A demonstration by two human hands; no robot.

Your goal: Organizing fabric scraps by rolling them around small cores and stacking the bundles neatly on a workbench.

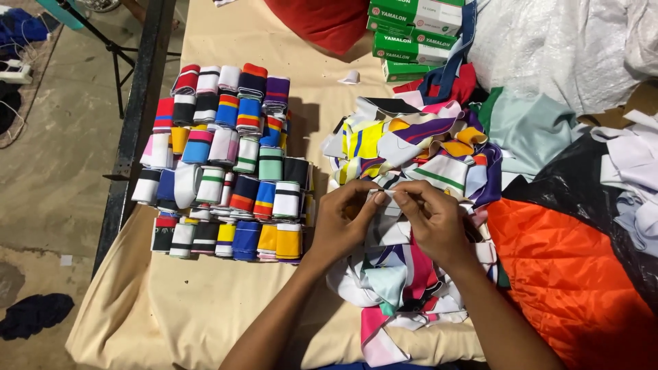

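Over the loose heap [411, 157] of striped bands, left hand [343, 223] and right hand [435, 219] meet, fingers of both pinching one white band [385, 196] (mid-fold, by my guess). Next likely calls for rolling it tight; finished rolls [229, 164] stand on the bench [205, 308], leftward.

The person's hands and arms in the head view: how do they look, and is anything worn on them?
Both arms are bare from the bottom edge of the picture up to the hands, with no sleeves in view. The left hand and the right hand wear no gloves. No ring, watch or bracelet shows on the fingers or wrists. The fingernails are short and unpainted, as far as can be seen.
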